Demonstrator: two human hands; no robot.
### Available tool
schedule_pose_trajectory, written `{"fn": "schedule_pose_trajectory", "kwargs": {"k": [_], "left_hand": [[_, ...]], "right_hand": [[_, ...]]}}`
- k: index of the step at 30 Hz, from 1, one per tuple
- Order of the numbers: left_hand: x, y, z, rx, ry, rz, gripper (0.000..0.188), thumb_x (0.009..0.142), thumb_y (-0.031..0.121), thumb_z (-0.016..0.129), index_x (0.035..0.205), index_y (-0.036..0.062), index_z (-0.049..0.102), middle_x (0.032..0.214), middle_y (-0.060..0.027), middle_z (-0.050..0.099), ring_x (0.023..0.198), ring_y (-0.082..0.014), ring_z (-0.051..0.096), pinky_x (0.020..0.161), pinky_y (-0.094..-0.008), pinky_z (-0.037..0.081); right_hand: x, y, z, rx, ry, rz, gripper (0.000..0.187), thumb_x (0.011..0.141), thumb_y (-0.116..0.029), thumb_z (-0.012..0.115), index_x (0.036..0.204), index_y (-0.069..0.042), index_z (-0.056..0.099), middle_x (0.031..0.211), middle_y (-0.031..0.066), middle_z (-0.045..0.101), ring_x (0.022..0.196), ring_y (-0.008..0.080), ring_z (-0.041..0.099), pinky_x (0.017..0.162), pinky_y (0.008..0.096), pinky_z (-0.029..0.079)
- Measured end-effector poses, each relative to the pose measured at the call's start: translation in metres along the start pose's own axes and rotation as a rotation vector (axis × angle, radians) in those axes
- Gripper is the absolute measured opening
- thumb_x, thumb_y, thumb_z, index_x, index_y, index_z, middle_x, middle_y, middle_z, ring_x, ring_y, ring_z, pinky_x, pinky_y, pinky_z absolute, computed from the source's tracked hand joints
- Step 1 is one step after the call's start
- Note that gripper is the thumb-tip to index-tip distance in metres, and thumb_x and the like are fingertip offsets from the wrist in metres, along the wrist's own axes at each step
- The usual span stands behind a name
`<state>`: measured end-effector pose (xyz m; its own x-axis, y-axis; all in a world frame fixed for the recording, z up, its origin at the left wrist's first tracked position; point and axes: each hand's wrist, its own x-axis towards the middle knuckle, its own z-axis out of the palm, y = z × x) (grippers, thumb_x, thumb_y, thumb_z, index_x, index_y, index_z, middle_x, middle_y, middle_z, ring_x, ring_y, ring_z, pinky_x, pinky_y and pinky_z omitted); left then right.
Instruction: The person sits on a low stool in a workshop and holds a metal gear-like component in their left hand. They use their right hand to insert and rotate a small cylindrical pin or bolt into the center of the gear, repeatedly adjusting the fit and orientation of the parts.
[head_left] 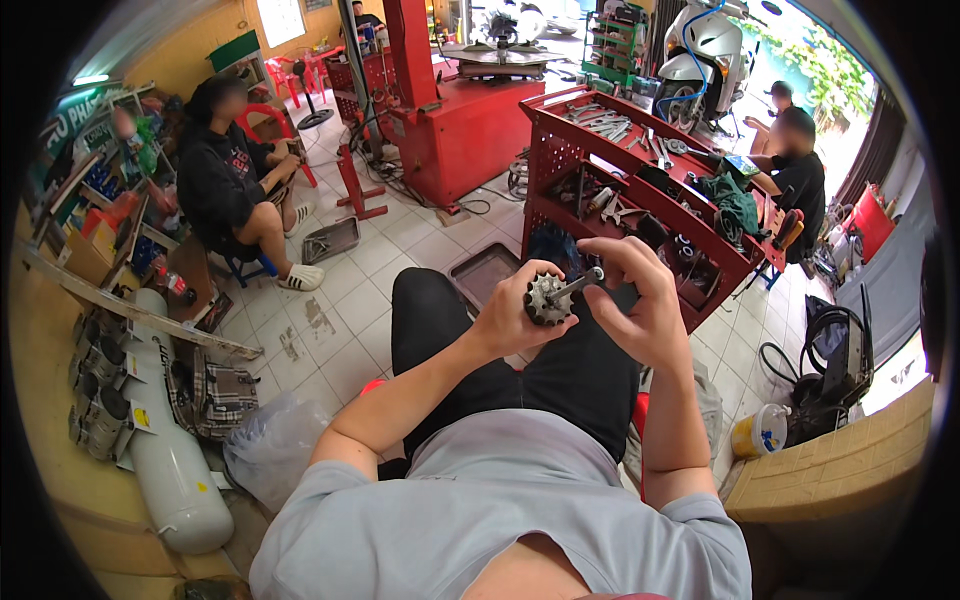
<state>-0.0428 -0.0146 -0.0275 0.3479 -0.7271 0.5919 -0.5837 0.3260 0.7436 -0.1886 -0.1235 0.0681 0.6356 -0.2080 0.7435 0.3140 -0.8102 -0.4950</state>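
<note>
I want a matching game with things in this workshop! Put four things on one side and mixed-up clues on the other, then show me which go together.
Things:
1. Toothed metal piece
2. Tool cart
3. Long tank
4. Bucket

Clues:
A. Pale grey, at the picture's left
B. Red, with tools on top
C. Yellow and white, at the picture's lower right
D. Held in the left hand

Right pairs: 1-D, 2-B, 3-A, 4-C
</note>
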Motion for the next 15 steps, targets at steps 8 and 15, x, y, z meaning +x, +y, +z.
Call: {"fn": "schedule_pose_trajectory", "kwargs": {"k": [8,15], "left_hand": [[0.002,0.001,-0.002,0.005,-0.011,-0.024,0.054,0.068,0.014,0.084,0.109,0.0046,0.052,0.09,-0.0043,0.063,0.081,-0.0091,0.061,0.073,-0.0267,0.051],[0.004,-0.001,-0.004,0.087,0.002,0.034,0.053,0.068,0.014,0.084,0.109,0.0043,0.052,0.09,-0.0055,0.063,0.08,-0.0109,0.062,0.073,-0.0275,0.052]], "right_hand": [[-0.001,0.004,0.002,-0.028,0.011,-0.056,0.017,0.079,-0.008,0.071,0.092,-0.002,0.062,0.064,0.0037,0.051,0.055,0.0138,0.048,0.053,0.0272,0.041],[-0.005,0.008,-0.006,-0.121,-0.13,0.21,0.025,0.077,-0.009,0.072,0.099,-0.001,0.065,0.075,0.0072,0.058,0.064,0.0173,0.054,0.061,0.0296,0.046]]}}
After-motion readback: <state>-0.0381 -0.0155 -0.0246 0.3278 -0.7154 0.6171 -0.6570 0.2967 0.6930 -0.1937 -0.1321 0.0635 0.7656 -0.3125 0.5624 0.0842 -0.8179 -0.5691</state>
